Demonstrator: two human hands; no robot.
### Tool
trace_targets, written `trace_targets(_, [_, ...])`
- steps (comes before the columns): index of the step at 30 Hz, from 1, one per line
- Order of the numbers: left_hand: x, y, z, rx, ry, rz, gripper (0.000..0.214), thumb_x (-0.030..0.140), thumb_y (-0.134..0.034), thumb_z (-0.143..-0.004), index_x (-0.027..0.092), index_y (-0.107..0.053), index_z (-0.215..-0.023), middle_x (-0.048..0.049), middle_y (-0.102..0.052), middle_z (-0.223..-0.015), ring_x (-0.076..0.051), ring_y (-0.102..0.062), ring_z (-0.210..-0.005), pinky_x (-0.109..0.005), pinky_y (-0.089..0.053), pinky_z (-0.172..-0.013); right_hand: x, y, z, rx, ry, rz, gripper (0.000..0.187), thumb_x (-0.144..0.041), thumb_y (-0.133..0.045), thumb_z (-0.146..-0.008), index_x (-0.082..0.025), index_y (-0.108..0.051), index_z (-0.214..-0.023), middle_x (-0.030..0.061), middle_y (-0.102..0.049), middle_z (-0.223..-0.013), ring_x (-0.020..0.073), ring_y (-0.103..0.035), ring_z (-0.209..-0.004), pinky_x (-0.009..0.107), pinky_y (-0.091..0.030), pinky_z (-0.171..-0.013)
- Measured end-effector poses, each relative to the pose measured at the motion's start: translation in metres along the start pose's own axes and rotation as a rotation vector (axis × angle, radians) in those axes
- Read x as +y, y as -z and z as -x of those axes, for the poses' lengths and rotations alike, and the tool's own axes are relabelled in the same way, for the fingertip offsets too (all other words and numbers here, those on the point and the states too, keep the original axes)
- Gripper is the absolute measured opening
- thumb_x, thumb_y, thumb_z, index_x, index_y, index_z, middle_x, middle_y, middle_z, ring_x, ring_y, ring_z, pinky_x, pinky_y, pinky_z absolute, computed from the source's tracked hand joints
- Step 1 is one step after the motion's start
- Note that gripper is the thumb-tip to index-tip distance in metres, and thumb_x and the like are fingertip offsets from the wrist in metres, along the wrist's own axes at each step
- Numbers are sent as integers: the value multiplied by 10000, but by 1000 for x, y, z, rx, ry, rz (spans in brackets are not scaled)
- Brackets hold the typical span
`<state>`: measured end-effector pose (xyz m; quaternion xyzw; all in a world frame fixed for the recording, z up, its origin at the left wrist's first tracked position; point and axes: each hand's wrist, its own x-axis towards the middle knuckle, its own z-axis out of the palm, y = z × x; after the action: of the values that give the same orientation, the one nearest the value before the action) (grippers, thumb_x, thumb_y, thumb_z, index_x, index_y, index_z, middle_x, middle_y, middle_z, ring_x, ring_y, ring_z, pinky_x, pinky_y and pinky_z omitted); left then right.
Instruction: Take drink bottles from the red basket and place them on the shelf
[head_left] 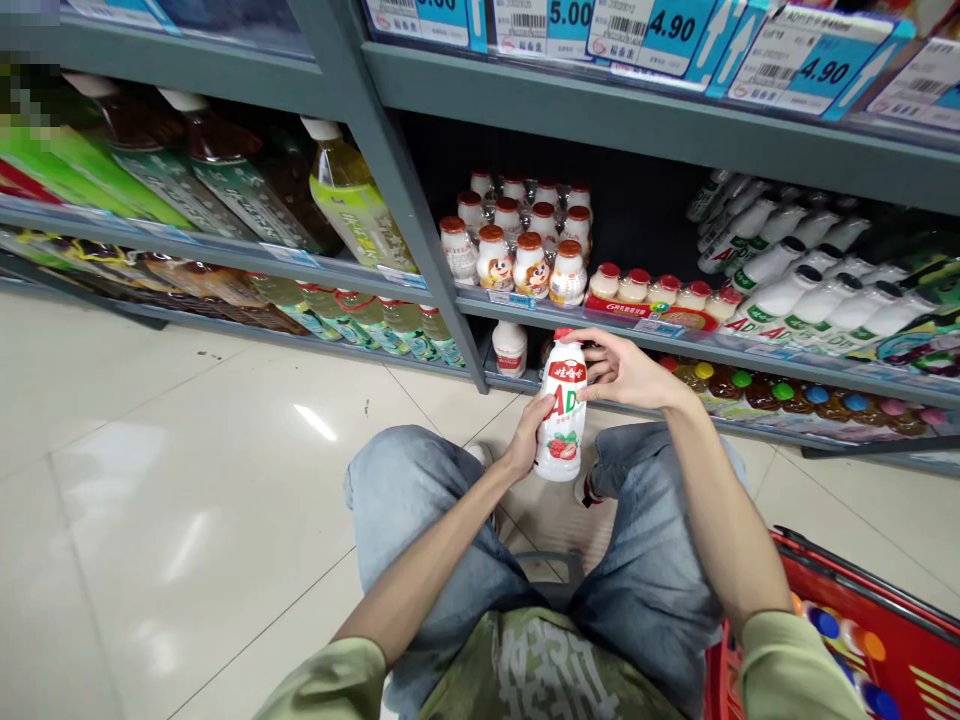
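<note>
A white milk-drink bottle (pixel 562 440) with a red cap, red and green "AD" lettering and a strawberry print is held nearly upright between my knees and the shelf. My left hand (pixel 527 437) is wrapped round its left side, the thumb lying across the label. From the right, my right hand (pixel 626 370) curls round the upper part, with a fingertip at the red cap and some fingers partly hidden behind the bottle. Just beyond, a white bottle with a red label (pixel 510 350) stands on the bottom shelf.
Small red-capped bottles (pixel 529 265) and a red pack of little bottles (pixel 652 292) line the middle shelf. White dark-capped bottles (pixel 825 300) stand at right, tea bottles (pixel 247 180) at left. A red basket (pixel 922 640) with bottles sits by my right side.
</note>
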<state>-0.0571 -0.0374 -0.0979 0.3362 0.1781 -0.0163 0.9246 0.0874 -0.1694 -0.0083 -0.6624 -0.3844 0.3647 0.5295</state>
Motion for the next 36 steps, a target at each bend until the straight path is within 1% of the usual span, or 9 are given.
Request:
trace_targets(4, [1,2,-3,66,-233,-301,478,436,-785,-797,194,-643,-1183,-43,-728,-1023,-222,-668,-941,-318,-531,-841,2,-1,-1,41,9,77,726,-211,-837,-744,-248,-545,-1409,75,-715,-1173,167,-709,-880,262,-610,-716])
trace_targets(7, [1,6,-5,104,-277,-449,516,296,-856,-714,191,-645,-1173,-24,-719,-986,-203,-647,-932,-275,-498,-839,7,-3,-4,55,18,158,701,-272,-850,-744,-238,-576,-1389,66,-733,-1107,186,-716,-883,300,-627,-746])
trace_targets(9, [1,6,-6,127,-243,-435,545,242,-870,-665,191,-637,-1155,-17,-716,-952,-202,-654,-906,-273,-505,-820,9,-4,-5,59,-1,176,714,-301,-851,-752,-244,-568,-1405,65,-739,-1105,181,-723,-854,297,-631,-727])
trace_targets(11, [2,5,-6,129,-186,-384,549,240,-854,-664,202,-616,-1158,-12,-715,-928,-207,-676,-879,-289,-527,-799,11,-4,-7,92,-46,153,763,-340,-827,-790,-273,-498,-1475,61,-748,-1076,163,-720,-757,274,-622,-637])
trace_targets(15, [3,-1,-2,92,-135,-322,558,261,-823,-676,200,-570,-1170,-20,-720,-896,-214,-717,-776,-292,-557,-691,12,-3,-10,222,-109,107,773,-454,-707,-903,-277,-346,-1563,27,-743,-832,165,-701,-614,260,-580,-519])
trace_targets(19, [3,-3,2,22,-112,-313,549,315,-802,-697,189,-531,-1157,-41,-732,-879,-229,-731,-676,-290,-555,-578,14,-3,-14,266,-118,147,621,-527,-703,-892,-208,-527,-1395,23,-721,-725,171,-682,-556,252,-535,-479])
trace_targets(23, [2,-2,3,-82,-55,-156,586,392,-761,-711,192,-512,-1203,-70,-751,-929,-262,-748,-703,-338,-587,-584,18,-4,-16,296,-91,185,503,-555,-722,-871,-212,-631,-1229,3,-691,-684,159,-646,-520,252,-491,-465])
trace_targets(29, [5,-4,4,-193,42,35,661,414,-713,-686,159,-525,-1266,-121,-761,-967,-310,-746,-736,-425,-607,-609,13,-7,-18,314,-65,205,448,-590,-709,-868,-218,-693,-1116,-6,-649,-687,142,-597,-508,258,-441,-456])
trace_targets(36, [7,3,6,-340,165,102,617,515,-600,-703,100,-638,-1157,-151,-752,-904,-302,-721,-686,-402,-580,-561,6,-11,-19,304,-57,172,437,-598,-698,-875,-219,-706,-1094,-15,-601,-691,134,-582,-518,258,-422,-458])
